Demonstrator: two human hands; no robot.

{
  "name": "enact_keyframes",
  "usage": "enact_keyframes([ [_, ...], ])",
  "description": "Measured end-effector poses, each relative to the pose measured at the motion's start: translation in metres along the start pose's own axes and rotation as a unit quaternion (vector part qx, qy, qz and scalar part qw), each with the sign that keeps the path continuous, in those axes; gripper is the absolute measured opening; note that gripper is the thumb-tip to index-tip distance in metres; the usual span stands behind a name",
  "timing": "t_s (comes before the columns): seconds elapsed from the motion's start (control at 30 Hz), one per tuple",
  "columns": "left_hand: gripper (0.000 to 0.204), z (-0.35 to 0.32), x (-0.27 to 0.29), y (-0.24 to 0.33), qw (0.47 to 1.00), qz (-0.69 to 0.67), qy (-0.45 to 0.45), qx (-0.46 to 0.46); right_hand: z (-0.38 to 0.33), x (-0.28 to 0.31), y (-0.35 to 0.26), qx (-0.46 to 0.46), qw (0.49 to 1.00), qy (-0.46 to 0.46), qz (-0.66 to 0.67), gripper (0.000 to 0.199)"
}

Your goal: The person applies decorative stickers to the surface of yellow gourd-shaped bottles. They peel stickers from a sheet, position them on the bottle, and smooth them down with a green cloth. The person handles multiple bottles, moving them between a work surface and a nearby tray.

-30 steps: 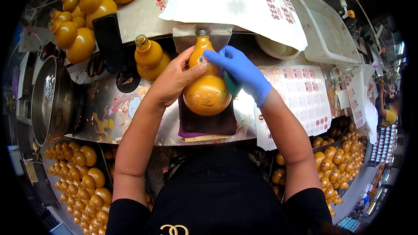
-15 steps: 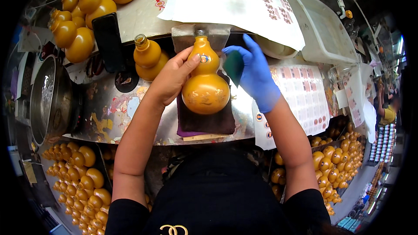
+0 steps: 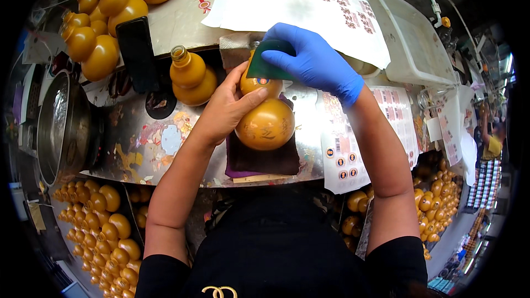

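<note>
A yellow gourd-shaped bottle (image 3: 265, 124) lies tilted on a dark folded cloth (image 3: 259, 163), its neck pointing away from me. My bare left hand (image 3: 234, 102) grips it around the waist, thumb across the front. In a blue glove, my right hand (image 3: 317, 58) pinches a dark green flat scraper (image 3: 265, 67). The scraper lies over the bottle's upper bulb, just above a small round emblem, and hides most of the neck. Faint pale lettering shows on the lower bulb. Another yellow gourd bottle (image 3: 193, 80) stands left of my left hand.
Sticker sheets (image 3: 359, 138) lie at the right, and a larger white sheet (image 3: 259, 8) lies at the back. A black phone (image 3: 137, 52) stands near a metal pan (image 3: 66, 127) on the left. More gourd bottles (image 3: 102, 55) crowd the back left. A translucent tray (image 3: 411, 33) sits back right.
My right hand has swung left with the green scraper, from beside the bottle to over its upper bulb. The bottle has shifted slightly toward me, and my left hand still holds it.
</note>
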State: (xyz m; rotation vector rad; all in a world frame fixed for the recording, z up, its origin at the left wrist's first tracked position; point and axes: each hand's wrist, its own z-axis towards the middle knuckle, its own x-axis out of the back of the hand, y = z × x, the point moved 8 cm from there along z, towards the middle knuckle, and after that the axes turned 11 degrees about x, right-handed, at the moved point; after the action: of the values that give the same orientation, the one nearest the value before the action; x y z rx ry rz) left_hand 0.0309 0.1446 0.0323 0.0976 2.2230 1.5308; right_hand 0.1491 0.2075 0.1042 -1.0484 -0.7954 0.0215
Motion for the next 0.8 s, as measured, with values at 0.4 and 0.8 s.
enact_keyframes([
  [0.4,0.062,0.007,0.009,-0.006,0.998,-0.013,0.053,0.011,0.006,0.002,-0.020,0.045,0.995,0.047,-0.079,0.020],
  [0.8,0.056,0.001,0.000,-0.003,0.999,-0.026,-0.015,-0.016,-0.054,-0.012,0.020,0.004,0.944,0.310,0.111,0.028],
])
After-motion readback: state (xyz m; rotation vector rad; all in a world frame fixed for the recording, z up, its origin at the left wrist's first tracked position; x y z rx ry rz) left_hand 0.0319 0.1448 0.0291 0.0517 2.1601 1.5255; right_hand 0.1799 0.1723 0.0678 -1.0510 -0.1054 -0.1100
